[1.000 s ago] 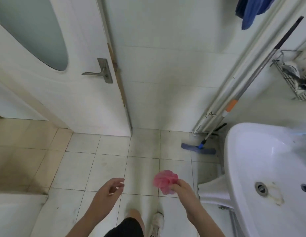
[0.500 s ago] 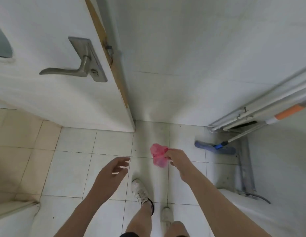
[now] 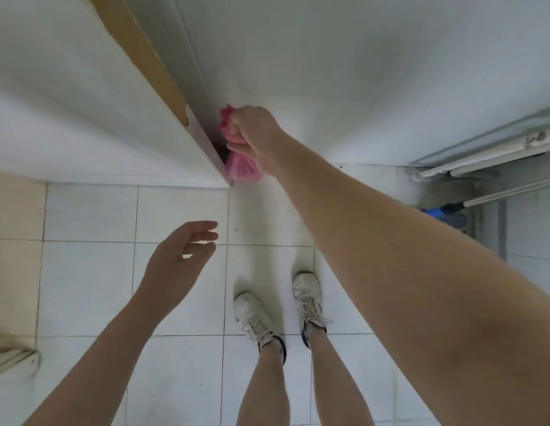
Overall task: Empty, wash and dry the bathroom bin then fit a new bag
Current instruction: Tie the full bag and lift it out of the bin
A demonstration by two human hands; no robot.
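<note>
One pink bag [image 3: 241,167] hung bunched in the right hand [image 3: 255,135], clenched round its neck, low by the open door's edge [image 3: 203,130]; the left hand [image 3: 178,265], fingers loose and holding nothing, hovered nearer the person, well apart.

The floor [image 3: 181,210] is laid with pale square tiles with thin dark joints. Two worn white laced shoes [image 3: 255,321] stand on it side by side, toes toward the wall. A blue mop head [image 3: 445,215] rests on it at the right, near the pipes [image 3: 482,152]
</note>
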